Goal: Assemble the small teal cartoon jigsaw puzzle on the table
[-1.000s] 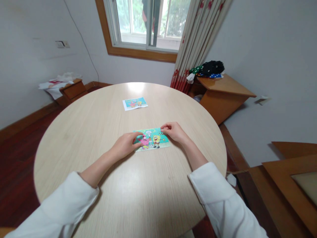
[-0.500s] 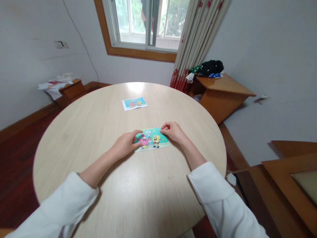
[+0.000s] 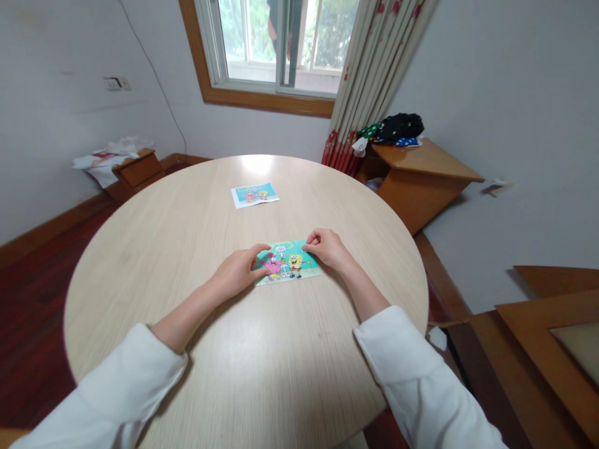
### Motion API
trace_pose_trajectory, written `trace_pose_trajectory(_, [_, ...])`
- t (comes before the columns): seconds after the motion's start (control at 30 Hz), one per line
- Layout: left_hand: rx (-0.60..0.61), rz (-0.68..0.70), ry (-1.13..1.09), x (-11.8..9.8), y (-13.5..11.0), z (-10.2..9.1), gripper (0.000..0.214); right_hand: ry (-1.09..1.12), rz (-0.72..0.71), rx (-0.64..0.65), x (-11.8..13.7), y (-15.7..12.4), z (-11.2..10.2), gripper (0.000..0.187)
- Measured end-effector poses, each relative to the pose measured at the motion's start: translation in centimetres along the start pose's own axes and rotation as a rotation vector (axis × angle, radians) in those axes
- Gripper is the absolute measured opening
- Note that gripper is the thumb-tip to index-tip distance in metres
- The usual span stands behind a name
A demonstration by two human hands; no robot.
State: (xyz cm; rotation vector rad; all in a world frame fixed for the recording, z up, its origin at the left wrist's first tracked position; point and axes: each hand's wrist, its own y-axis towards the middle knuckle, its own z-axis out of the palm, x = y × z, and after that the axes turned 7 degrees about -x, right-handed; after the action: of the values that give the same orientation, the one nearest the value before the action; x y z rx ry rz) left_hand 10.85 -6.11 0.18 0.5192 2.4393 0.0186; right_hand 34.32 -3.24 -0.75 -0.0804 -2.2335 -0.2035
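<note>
A colourful cartoon jigsaw puzzle (image 3: 287,265) lies flat on the round pale wooden table (image 3: 196,249) in front of me. My left hand (image 3: 238,271) rests on the puzzle's left part, fingers loosely curled with the thumb and forefinger on the picture. My right hand (image 3: 327,247) sits at the puzzle's upper right corner, fingers curled in a pinch against its edge. Whether a loose piece is between those fingers is too small to see.
A small printed picture of the same cartoon (image 3: 255,194) lies farther back on the table. A wooden side table with dark clothes (image 3: 421,168) stands to the right by the curtain (image 3: 374,75). A low wooden box with papers (image 3: 126,165) sits at the left wall.
Almost nothing differs; both hands stay on the puzzle, the right hand has edged slightly towards the top edge.
</note>
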Motion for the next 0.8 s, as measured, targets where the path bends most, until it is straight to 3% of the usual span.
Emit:
trace_pose_trajectory(0.53, [0.0, 0.021, 0.031, 0.08, -0.03, 0.02, 0.043, -0.159, -0.027, -0.036, 0.68, -0.26, -0.06, 0.018])
trace_pose_trajectory(0.8, [-0.055, 0.002, -0.102, 0.72, 0.1, 0.41, 0.043, -0.06, -0.019, -0.048, -0.05, -0.01, 0.13, 0.016])
